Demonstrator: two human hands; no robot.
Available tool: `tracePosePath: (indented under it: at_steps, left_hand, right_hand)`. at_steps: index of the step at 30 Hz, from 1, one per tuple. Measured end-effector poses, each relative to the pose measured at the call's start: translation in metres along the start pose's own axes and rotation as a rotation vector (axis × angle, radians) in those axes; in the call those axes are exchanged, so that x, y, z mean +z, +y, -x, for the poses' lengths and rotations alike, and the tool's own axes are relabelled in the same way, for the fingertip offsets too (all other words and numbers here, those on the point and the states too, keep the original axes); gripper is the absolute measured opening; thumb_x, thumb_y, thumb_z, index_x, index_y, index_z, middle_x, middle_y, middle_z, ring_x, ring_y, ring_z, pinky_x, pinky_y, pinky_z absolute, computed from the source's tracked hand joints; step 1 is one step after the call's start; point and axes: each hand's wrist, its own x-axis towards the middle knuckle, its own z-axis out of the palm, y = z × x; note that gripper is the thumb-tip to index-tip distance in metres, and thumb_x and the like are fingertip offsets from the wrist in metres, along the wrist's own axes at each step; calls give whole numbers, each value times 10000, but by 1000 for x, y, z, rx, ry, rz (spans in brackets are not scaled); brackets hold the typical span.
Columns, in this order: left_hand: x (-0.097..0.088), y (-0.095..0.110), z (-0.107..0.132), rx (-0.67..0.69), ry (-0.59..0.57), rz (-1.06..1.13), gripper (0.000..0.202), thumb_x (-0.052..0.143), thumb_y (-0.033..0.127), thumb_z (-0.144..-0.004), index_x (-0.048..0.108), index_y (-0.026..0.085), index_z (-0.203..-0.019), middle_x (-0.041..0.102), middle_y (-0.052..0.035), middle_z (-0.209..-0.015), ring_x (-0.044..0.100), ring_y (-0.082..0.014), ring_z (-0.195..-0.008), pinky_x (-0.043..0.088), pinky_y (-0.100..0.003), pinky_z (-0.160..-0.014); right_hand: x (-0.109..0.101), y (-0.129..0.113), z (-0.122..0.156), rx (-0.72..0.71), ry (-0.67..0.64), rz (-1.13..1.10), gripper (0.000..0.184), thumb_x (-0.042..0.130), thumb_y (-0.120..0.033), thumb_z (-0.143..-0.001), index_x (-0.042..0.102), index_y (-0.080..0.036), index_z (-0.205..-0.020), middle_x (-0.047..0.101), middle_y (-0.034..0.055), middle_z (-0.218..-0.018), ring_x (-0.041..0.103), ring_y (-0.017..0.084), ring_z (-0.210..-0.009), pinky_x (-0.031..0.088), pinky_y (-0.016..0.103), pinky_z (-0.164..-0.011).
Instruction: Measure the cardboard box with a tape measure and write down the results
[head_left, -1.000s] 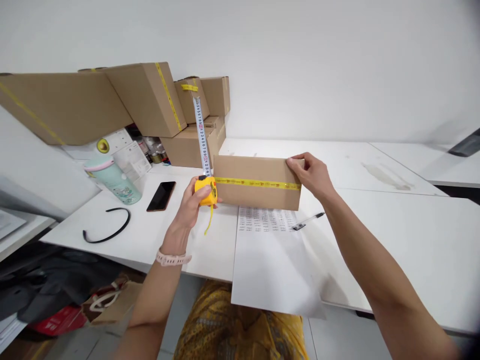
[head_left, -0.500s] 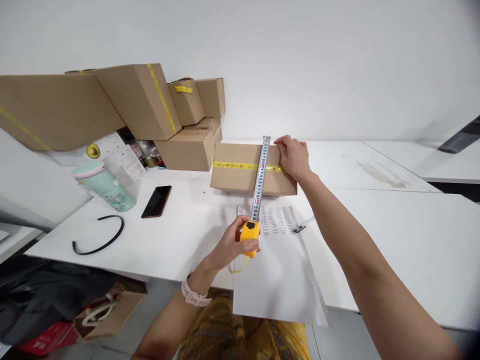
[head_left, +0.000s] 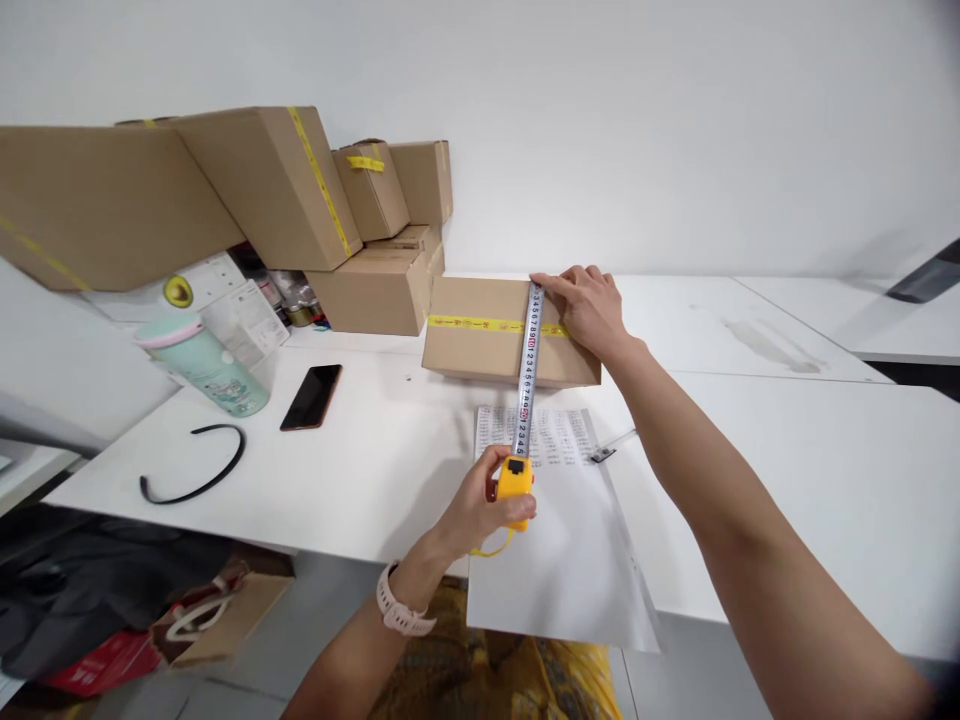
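Observation:
A small cardboard box (head_left: pixel 480 335) with a yellow tape stripe lies flat on the white table (head_left: pixel 787 460). My left hand (head_left: pixel 484 505) grips a yellow tape measure (head_left: pixel 515 478) above a printed sheet of paper (head_left: pixel 555 530). Its white blade (head_left: pixel 527 365) runs away from me across the top of the box. My right hand (head_left: pixel 589 310) rests on the box's right part, fingers pressing the blade's end at the far edge.
Several larger cardboard boxes (head_left: pixel 285 190) are stacked at the back left. A mint bottle (head_left: pixel 199 360), a black phone (head_left: pixel 311 396) and a black curved band (head_left: pixel 191 478) lie on the left. A pen (head_left: pixel 611 447) sits beside the paper. Bags lie on the floor at lower left.
The box went from held upright to lying flat on the table. The tape measure swung from the box's left side to across its top, and the blade's end now sits under my right fingers.

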Motion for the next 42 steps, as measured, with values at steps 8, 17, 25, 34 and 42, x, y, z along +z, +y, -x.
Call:
tracePosePath:
  at_steps: [8,17,25,34,42]
  left_hand:
    - [6,-23,-7,-11,83,-187,659,858,312,-697,466,235,-1221,531,13,-996,525,-107,-767,475,-279,-697]
    - [1,-32,-9,-10,45,-147,712,882,361,-716,454,250,-1274,573,-17,-1045,556,-133,-812,489,-307,-734]
    - [-6,-37,34,22,20,-61,781,892,404,-722,444,281,-1350,593,-103,-1313,664,-250,-1064,535,-381,-886]
    - [-19,-54,44,39,9,-77,808,883,396,-729,421,266,-1379,600,-117,-1324,645,-266,-1116,511,-430,-973]
    - [1,-25,70,-58,-134,-562,799,889,415,-676,500,268,-1359,634,-16,-997,593,-200,-834,502,-317,-725]
  right_hand:
    - [3,2,4,-19,22,-18,526,335,-203,-1017,643,-368,-1410,628,121,-1099,461,297,-968,337,436,-827]
    - [3,1,7,-16,30,-21,494,327,-237,-1034,634,-368,-1400,611,100,-1073,496,298,-992,385,462,-863]
    - [-10,-21,28,59,33,5,540,303,-608,-1028,607,-288,-1339,637,135,-1134,485,376,-1163,376,550,-985]
    - [0,-54,128,53,-45,17,493,420,-571,-1019,589,-293,-1389,621,136,-1372,514,366,-1257,368,552,-1034]
    - [-85,-61,134,450,242,-737,549,184,-559,-1062,642,-336,-1269,711,95,-1065,672,291,-910,501,470,-714]
